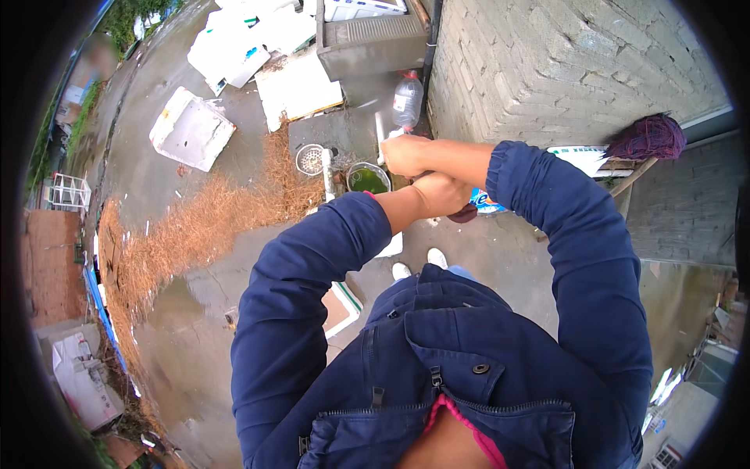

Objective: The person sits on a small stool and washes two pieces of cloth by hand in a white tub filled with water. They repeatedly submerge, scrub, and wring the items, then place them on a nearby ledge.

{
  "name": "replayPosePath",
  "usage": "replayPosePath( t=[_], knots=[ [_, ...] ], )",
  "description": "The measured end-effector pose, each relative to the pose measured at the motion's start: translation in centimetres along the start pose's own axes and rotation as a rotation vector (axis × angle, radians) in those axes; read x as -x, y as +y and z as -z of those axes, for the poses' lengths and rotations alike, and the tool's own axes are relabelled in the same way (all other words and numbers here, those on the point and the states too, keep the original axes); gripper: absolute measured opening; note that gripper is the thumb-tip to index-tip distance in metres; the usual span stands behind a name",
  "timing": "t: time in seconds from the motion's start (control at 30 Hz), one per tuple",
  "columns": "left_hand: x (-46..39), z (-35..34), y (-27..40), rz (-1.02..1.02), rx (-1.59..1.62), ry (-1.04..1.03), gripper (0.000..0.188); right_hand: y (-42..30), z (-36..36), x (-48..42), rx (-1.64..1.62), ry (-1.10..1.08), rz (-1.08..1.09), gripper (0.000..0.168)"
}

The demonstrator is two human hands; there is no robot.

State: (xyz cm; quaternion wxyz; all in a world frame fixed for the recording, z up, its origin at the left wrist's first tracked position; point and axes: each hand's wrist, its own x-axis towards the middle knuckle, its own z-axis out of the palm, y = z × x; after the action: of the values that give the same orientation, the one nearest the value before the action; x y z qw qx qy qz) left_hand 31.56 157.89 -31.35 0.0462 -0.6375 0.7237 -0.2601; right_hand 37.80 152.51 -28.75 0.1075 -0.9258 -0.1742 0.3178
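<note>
Both of my hands are in front of me with the forearms crossed close together. My left hand (443,193) is closed around a dark maroon cloth (463,214), whose end hangs out at its right side. My right hand (404,154) is a fist just above and to the left, and a dark strip that looks like the same cloth shows between the two hands. Most of the cloth is hidden by the fingers. Below and left of the right hand is a round container of green liquid (368,179). A blue printed package or tub (485,202) is partly hidden behind the arms.
A clear plastic bottle with a red cap (408,101) stands by a concrete washing sink (372,47). Left are a round drain grate (309,159), foam boxes (192,128) and brown fibrous litter (193,228) on wet ground. A purple mop head (647,138) leans at the brick wall (545,76).
</note>
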Motion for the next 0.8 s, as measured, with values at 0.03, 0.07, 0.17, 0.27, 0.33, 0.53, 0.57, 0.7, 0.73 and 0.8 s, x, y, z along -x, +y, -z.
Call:
replayPosePath(
  t=[0.03,0.07,0.17,0.27,0.33,0.53,0.57,0.7,0.73,0.8],
  knots=[
    [-0.1,-0.4,-0.1,-0.003,-0.008,-0.048,0.026,-0.3,0.0,-0.1,-0.03,0.038,-0.044,0.026],
    [0.0,-0.6,-0.3,-0.041,-0.048,-0.152,0.029,-0.5,-0.1,-0.3,-0.059,0.077,-0.089,0.028],
    [0.9,-2.6,0.0,0.055,0.165,0.017,0.029,-1.2,-0.6,-0.8,-0.126,0.164,-0.196,0.025],
    [0.7,-4.1,0.5,0.41,0.918,-0.076,0.026,-1.1,-1.2,-1.5,-0.073,0.128,-0.264,0.024],
    [0.4,-5.0,0.8,0.451,0.981,-0.08,0.025,-0.6,-1.7,-1.8,-0.085,0.135,-0.258,0.025],
    [0.2,-6.6,1.6,0.443,0.977,-0.075,0.023,0.1,-2.6,-1.0,-0.154,0.147,-0.292,0.028],
    [-0.3,-6.9,1.7,0.427,0.971,-0.07,0.022,0.5,-2.8,-0.8,-0.159,0.142,-0.315,0.028],
    [-2.9,-7.4,2.9,0.323,0.926,-0.061,0.021,2.7,-3.8,1.3,-0.226,0.158,-0.379,0.028],
    [-3.7,-7.6,3.4,0.276,0.904,-0.057,0.02,3.2,-3.9,2.7,-0.23,0.168,-0.377,0.028],
    [-5.9,-7.4,4.7,0.124,0.811,-0.038,0.02,5.5,-4.2,5.2,-0.229,0.148,-0.438,0.028]
  ],
)
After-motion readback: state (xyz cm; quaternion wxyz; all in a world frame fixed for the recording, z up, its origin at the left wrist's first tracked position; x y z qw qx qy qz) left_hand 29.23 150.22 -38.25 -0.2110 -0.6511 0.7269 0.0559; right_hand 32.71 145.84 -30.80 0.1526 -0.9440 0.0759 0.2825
